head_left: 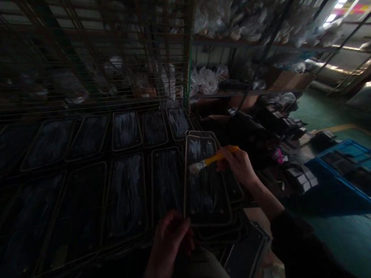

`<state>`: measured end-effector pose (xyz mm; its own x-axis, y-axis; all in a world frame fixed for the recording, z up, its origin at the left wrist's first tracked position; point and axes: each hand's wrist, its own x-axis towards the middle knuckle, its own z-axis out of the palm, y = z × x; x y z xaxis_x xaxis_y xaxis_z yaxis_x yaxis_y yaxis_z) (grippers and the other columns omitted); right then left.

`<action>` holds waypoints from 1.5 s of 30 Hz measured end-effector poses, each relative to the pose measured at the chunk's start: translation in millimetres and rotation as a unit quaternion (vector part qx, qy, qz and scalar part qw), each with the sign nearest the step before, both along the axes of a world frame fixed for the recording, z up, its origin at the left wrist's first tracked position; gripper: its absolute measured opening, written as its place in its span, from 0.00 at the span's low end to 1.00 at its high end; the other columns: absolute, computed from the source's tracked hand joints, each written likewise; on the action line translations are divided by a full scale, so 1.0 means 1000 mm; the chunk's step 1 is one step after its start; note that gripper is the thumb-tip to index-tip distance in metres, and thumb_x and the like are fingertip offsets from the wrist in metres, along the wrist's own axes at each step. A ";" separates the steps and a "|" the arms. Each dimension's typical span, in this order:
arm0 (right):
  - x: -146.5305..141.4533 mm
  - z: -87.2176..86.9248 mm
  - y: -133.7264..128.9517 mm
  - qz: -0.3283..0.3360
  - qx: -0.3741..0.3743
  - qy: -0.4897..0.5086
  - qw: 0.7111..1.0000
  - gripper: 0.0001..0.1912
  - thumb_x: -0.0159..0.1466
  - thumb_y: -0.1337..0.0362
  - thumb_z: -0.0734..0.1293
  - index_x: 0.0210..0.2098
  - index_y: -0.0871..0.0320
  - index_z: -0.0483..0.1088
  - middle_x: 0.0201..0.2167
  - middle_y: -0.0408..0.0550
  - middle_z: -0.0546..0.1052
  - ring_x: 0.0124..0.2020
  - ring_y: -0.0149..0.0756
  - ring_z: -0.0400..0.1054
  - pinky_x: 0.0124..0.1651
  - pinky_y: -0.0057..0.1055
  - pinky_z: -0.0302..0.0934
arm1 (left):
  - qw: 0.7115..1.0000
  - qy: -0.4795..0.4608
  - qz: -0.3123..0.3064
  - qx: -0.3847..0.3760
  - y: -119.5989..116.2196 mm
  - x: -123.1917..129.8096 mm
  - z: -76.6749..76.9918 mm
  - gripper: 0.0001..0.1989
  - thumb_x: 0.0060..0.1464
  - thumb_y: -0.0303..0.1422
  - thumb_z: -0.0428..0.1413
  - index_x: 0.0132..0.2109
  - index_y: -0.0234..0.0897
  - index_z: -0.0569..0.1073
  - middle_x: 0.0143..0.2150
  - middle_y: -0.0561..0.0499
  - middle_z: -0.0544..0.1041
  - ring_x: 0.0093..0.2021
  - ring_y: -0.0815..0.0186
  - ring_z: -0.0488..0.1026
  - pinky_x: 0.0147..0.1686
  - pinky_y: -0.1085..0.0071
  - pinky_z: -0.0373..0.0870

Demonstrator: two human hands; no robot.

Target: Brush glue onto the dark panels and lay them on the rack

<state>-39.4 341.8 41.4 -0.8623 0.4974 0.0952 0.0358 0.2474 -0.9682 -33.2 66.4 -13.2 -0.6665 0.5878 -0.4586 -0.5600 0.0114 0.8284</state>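
Note:
My right hand (237,164) is closed round the yellow handle of a paintbrush (211,159). The brush's pale bristles rest on or just over a dark rectangular panel (208,199) with rounded corners, a light rim and whitish streaks. At that panel's lower left corner, my left hand (173,233) pinches the edge between thumb and fingers. Beneath it, more dark panels (234,189) are stacked and stick out to the right. To the left lie rows of similar panels (125,196), several with white streaks; dim light hides their detail.
A wire mesh rack (173,36) stands behind the rows. Shelves on the right hold clear plastic bags (208,79). On the green floor sits a blue crate (346,182) with dark pieces inside. More dark panels (245,258) lie low beside my leg, near cardboard.

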 end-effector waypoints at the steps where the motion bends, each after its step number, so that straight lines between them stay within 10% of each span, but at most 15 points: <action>1: -0.008 -0.004 0.007 -0.022 0.011 0.016 1.000 0.23 0.64 0.45 0.65 0.40 0.61 0.71 0.23 0.45 0.76 0.21 0.36 0.73 0.22 0.28 0.68 | 1.000 0.002 0.000 0.000 0.000 0.000 0.000 0.16 0.54 0.44 0.59 0.31 0.37 0.64 0.19 0.57 0.71 0.17 0.72 0.67 0.16 0.78 0.62; 7: -0.034 -0.011 0.037 -0.086 0.151 0.072 0.982 0.21 0.67 0.46 0.61 0.42 0.59 0.71 0.30 0.48 0.78 0.27 0.38 0.75 0.29 0.31 0.71 | 1.000 0.002 0.015 -0.014 0.002 0.002 -0.004 0.17 0.53 0.44 0.60 0.31 0.36 0.65 0.20 0.56 0.72 0.17 0.71 0.67 0.16 0.77 0.61; 15: 0.034 0.013 -0.002 0.078 0.400 0.021 0.913 0.09 0.71 0.64 0.60 0.48 0.56 0.69 0.40 0.48 0.76 0.36 0.33 0.74 0.36 0.27 0.66 | 0.999 -0.013 0.052 -0.004 0.005 0.010 -0.003 0.16 0.53 0.43 0.60 0.32 0.37 0.64 0.20 0.55 0.72 0.18 0.70 0.68 0.16 0.76 0.61; 30: 0.150 0.052 -0.047 0.184 0.300 -0.081 0.932 0.10 0.69 0.65 0.62 0.50 0.50 0.67 0.35 0.43 0.78 0.35 0.34 0.75 0.37 0.27 0.70 | 0.999 -0.020 0.047 -0.012 0.004 0.013 -0.002 0.15 0.55 0.42 0.59 0.32 0.37 0.63 0.21 0.57 0.71 0.19 0.71 0.68 0.18 0.76 0.61; 36: 0.131 0.038 -0.018 0.093 0.194 -0.083 0.973 0.09 0.70 0.61 0.61 0.45 0.54 0.70 0.31 0.42 0.77 0.30 0.31 0.75 0.32 0.23 0.69 | 0.999 0.025 0.025 -0.038 0.002 0.006 -0.004 0.14 0.55 0.41 0.59 0.33 0.36 0.65 0.21 0.57 0.72 0.18 0.72 0.66 0.17 0.77 0.62; 45: 0.074 0.016 -0.002 -0.074 0.238 0.034 0.968 0.12 0.70 0.58 0.61 0.47 0.55 0.71 0.37 0.47 0.79 0.34 0.36 0.77 0.37 0.29 0.71 | 0.999 0.009 0.047 -0.018 0.003 0.006 -0.001 0.15 0.53 0.40 0.61 0.34 0.37 0.65 0.22 0.57 0.72 0.18 0.73 0.67 0.16 0.78 0.61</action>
<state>34.9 340.0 57.8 -0.7685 0.5010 0.3980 0.0457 0.6634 -0.7468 -26.9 69.2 -13.7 -0.7261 0.5059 -0.4657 -0.5453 -0.0111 0.8382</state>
